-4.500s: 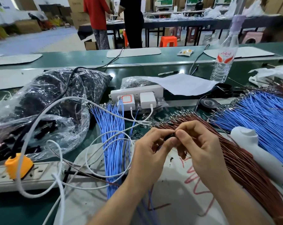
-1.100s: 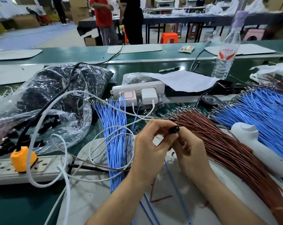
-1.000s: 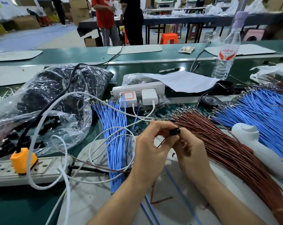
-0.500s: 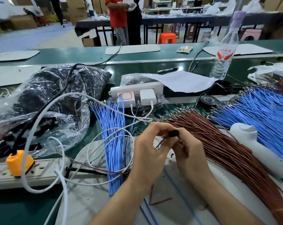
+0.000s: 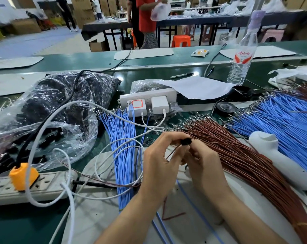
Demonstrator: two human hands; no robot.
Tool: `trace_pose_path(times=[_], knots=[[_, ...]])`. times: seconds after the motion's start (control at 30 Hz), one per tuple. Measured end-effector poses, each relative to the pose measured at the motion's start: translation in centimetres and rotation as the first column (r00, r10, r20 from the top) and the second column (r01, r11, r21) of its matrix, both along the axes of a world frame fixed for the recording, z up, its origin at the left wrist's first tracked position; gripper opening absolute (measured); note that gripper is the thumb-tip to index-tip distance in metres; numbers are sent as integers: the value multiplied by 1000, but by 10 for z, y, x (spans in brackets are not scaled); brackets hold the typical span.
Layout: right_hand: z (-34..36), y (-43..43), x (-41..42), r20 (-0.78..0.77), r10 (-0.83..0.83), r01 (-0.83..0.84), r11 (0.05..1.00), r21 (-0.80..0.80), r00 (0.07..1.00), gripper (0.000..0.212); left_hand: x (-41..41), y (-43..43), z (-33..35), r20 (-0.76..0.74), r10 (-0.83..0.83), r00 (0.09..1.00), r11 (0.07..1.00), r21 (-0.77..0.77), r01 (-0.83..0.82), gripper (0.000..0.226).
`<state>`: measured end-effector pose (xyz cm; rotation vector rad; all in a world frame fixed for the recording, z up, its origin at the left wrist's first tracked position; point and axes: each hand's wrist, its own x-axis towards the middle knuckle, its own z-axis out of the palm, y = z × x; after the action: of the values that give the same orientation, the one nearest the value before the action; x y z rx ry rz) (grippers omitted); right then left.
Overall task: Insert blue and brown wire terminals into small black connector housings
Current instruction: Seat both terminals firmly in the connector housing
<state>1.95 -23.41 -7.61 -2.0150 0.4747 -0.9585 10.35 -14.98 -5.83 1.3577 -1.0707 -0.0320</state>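
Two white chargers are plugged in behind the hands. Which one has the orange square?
The left charger; an orange-outlined square marks its face, while the right charger beside it is plain white.

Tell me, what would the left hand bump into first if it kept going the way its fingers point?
The left hand points rightward; its fingertips touch the small black connector housing pinched between both hands. Going on, it would likely press into the right hand first, then perhaps the brown wires.

left grip (image 5: 159, 161) and right grip (image 5: 203, 164) together pinching black connector housing (image 5: 185, 142) above counter (image 5: 17, 224), thin brown wire (image 5: 172, 152) trailing from it, brown wire bundle (image 5: 246, 161) at right, blue wire bundle (image 5: 122, 147) at left
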Motion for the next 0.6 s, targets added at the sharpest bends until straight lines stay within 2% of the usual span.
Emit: trace_pose_path(times=[0.07, 0.13, 0.27, 0.47, 0.6], knots=[[2, 1, -1, 55, 17, -19, 1000, 25, 998, 3, -2, -1, 0, -41, -17, 999, 1000, 5, 17, 30], [4, 2, -2, 114, 46, -58, 993, 105, 992, 8, -4, -1, 2, -64, -35, 997, 999, 6, 35, 34], [8, 2, -3, 178, 56, -96, 970, 225, 982, 6, -4, 0, 3, 12, -23, 1000, 1000, 1, 23, 34], [7, -1, -3, 188, 12, -35, 992, 120, 982, 13, -4, -2, 2, 17, -56, 998, 998, -16, 57, 31], [9, -1, -5, 221, -5, -15, 996, 91, 975, 11, -4, -3, 0, 19, -97, 995, 995, -28, 97, 24]])
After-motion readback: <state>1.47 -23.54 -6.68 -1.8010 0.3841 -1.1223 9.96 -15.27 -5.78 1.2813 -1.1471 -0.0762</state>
